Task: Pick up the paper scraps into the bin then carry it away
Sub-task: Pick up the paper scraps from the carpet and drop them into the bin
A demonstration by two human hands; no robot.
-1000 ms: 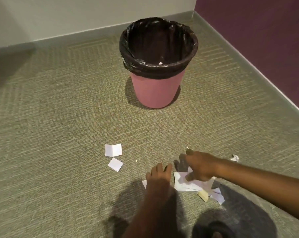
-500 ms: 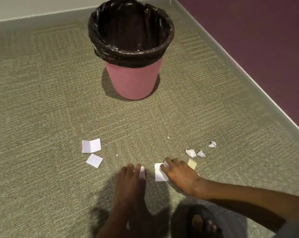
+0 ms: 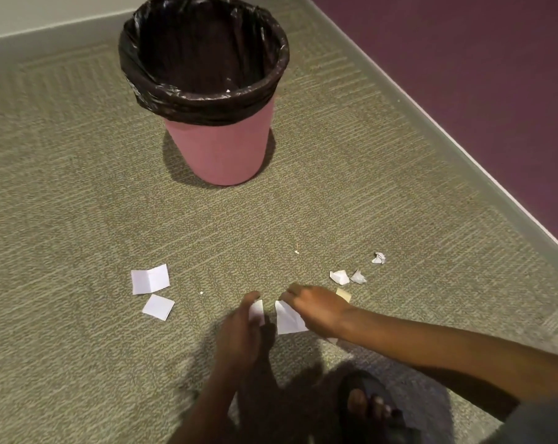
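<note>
Olive carpet (image 3: 79, 193), purple wall (image 3: 479, 75) right | pink bin (image 3: 221, 152) far centre | left hand (image 3: 239, 334) pinching white scrap (image 3: 257, 310) | right hand (image 3: 319, 310) fingers spread, touching larger scrap (image 3: 287, 320)

Both hands are down low near the floor, close together. The left hand (image 3: 239, 331) reaches forward, fingers pinched, seemingly on something white. The right hand (image 3: 316, 309) comes in from the right, palm down, fingers curled; the forearm is bare.

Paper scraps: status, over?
Left hand pinching white scrap. Right hand on folded scrap. Pink bin upright, path clear.
</note>
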